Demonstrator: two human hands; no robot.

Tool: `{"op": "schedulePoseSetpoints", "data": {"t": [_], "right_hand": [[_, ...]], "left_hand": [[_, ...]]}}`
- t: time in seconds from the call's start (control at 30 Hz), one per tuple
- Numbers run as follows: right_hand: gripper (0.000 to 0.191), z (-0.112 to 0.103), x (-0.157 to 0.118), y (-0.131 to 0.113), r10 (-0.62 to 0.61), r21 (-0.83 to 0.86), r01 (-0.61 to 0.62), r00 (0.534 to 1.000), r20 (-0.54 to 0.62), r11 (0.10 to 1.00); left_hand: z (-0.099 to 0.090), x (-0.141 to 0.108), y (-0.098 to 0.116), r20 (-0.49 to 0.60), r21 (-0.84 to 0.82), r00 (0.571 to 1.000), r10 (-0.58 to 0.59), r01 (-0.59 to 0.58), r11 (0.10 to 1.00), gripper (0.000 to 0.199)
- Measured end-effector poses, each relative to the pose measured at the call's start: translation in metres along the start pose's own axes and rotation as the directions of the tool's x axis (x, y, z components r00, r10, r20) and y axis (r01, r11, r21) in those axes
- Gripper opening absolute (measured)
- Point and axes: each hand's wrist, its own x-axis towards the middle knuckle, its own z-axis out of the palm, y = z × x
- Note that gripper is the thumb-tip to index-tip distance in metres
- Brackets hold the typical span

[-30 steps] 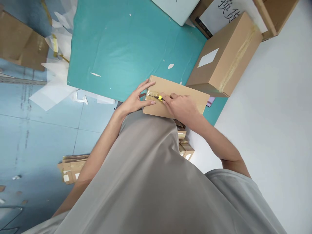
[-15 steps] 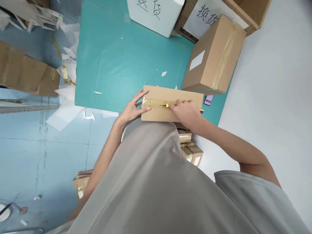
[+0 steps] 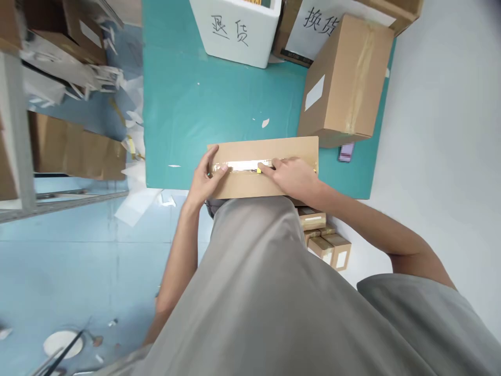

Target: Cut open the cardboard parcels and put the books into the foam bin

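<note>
A long cardboard box (image 3: 242,185) lies at the near edge of the green table, with clear tape (image 3: 242,165) along its middle. My left hand (image 3: 205,177) grips the box's left end, thumb on top and fingers round the side. Near the middle of the tape, my right hand (image 3: 295,177) is closed round a yellow cutter (image 3: 259,167), whose tip end shows by my index finger. The rest of the cutter is hidden under the hand.
On the green table (image 3: 176,120), a large taped carton (image 3: 352,78) stands at the right, beside a phone-like item (image 3: 346,152). A white bin (image 3: 238,34) is at the back. Small boxes (image 3: 331,248) sit below right; a metal frame (image 3: 78,201) is left.
My right hand and the cutter have moved a little left relative to the box. The box has turned slightly, and its tape seam looks brighter. The whole view has shifted.
</note>
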Motion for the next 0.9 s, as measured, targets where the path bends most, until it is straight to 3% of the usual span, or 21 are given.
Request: {"op": "schedulePoseSetpoints", "data": {"t": [0.13, 0.23, 0.47, 0.9], "right_hand": [[0.049, -0.014, 0.021, -0.024, -0.065, 0.004, 0.066, 0.993, -0.094, 0.998], [0.045, -0.017, 0.027, -0.025, -0.072, 0.014, 0.073, 0.994, -0.086, 0.997], [0.046, 0.005, -0.006, 0.017, 0.038, -0.004, -0.038, 0.999, 0.037, 0.999], [0.054, 0.036, -0.076, 0.081, 0.207, -0.100, -0.194, 0.969, 0.133, 0.976]], "left_hand": [[-0.004, -0.004, 0.000, -0.285, 0.254, 0.954, 0.091, -0.016, 0.967, 0.072], [0.009, -0.008, 0.004, -0.362, 0.381, 0.926, 0.105, 0.044, 0.924, 0.069], [0.053, -0.004, 0.021, -0.292, 0.502, 0.954, 0.065, 0.095, 0.860, 0.071], [0.060, -0.004, 0.010, -0.273, 0.397, 0.957, 0.096, 0.021, 0.917, 0.068]]}}
